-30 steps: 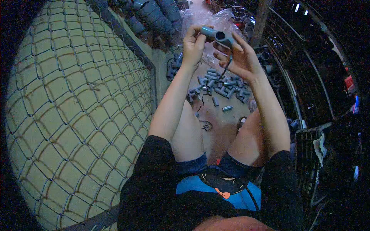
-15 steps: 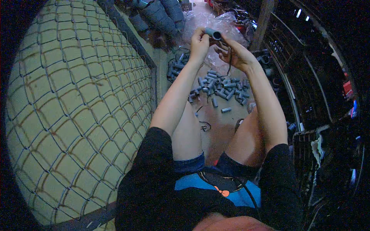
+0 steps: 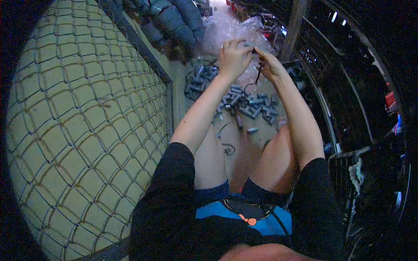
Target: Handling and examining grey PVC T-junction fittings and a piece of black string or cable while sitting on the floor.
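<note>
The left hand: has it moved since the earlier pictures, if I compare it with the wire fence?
Yes. The left hand has moved to the right, farther away from the wire fence.

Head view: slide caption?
Left hand and right hand meet at a mostly hidden grey part, above grey pipe fittings on the floor, beside a chain-link fence.

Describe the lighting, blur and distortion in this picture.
Head view: the chain-link fence looks bowed, casting shadows on the yellowish wall; head view: the gray pipe fittings look slightly smeared; head view: the right edge sinks into grainy darkness.
</note>
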{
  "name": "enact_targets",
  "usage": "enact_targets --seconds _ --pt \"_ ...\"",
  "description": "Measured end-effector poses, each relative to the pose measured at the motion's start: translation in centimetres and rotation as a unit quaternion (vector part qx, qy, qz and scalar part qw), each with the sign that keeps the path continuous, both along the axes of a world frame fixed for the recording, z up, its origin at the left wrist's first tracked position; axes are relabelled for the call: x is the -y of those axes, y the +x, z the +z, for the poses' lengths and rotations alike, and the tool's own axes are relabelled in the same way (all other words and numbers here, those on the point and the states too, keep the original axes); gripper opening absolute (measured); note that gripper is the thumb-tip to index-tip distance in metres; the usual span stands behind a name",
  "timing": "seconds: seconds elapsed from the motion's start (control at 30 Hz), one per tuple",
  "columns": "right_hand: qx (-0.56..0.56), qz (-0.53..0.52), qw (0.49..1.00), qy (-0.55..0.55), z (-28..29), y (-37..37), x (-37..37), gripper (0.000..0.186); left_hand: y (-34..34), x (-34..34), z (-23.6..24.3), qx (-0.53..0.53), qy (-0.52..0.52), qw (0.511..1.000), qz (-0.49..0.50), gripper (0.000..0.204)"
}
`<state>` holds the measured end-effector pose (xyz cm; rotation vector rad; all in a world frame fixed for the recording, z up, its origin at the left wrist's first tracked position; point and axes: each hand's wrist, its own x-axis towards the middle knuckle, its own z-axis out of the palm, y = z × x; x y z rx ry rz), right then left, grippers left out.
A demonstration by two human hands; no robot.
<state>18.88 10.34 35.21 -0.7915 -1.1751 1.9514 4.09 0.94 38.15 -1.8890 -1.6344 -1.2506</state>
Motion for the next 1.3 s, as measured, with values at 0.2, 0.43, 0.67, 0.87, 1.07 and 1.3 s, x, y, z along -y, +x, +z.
enact_targets --seconds 0.2,0.43,0.67,0.87,1.07,1.3 --pt "0.073 0.051 0.995 0.042 0.3 0.2 0.4 0.041 0.1 0.5 -1.0 -0.087 0.009 0.996 0.031 0.021" --pt "0.168 0.015 0.985 0.037 -0.5 0.5 1.2 0.044 0.0 0.0 -2.9 -0.132 -0.073 0.988 0.027 0.024" --pt "0.202 0.004 0.979 0.031 -1.3 -0.6 2.1 0.053 0.2 0.4 -4.5 -0.058 -0.169 0.983 0.046 0.024" --pt "0.261 0.058 0.961 0.073 -1.2 0.4 2.7 0.048 -0.8 1.3 -4.5 0.010 -0.185 0.982 0.037 0.020" --pt "0.304 0.067 0.938 0.150 -0.7 2.0 2.4 0.039 -1.3 2.3 -3.7 -0.037 -0.148 0.986 0.061 0.021" --pt "0.164 0.079 0.983 0.012 0.3 2.5 3.6 0.025 0.8 2.6 -2.6 0.032 -0.099 0.994 0.018 0.022"
